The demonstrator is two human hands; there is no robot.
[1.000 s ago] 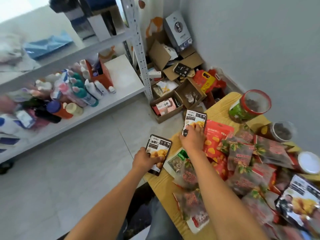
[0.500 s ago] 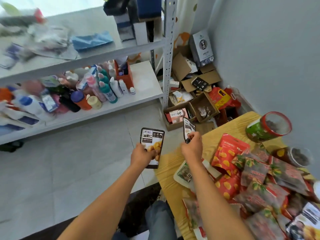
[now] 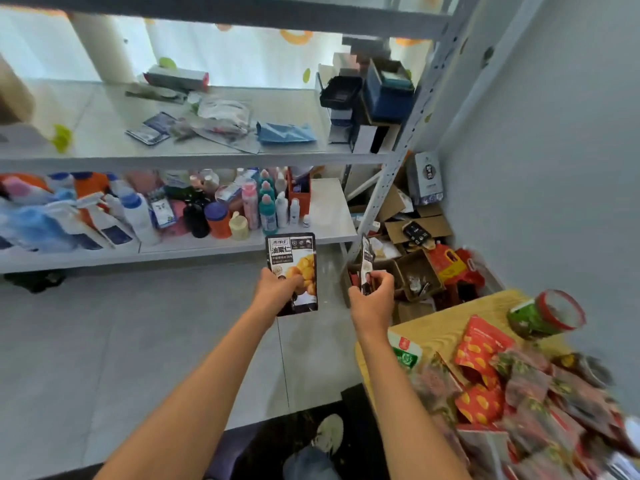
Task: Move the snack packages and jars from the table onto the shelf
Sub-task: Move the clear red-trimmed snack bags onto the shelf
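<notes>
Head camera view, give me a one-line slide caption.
Each hand, left and right, holds a dark snack pouch above the floor, facing the shelf.

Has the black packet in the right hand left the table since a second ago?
Yes. The right hand lifted the black packet off the wooden table, toward the shelf.

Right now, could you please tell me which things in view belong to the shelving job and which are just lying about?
Part of the job:
- black chestnut pouch held in left hand
- second dark pouch, edge-on, pinched by right hand
- red and clear snack packets on wooden table
- green red-rimmed jar
- white metal shelf

Lying about:
- cleaning bottles
- cardboard boxes
- blue cloth
</notes>
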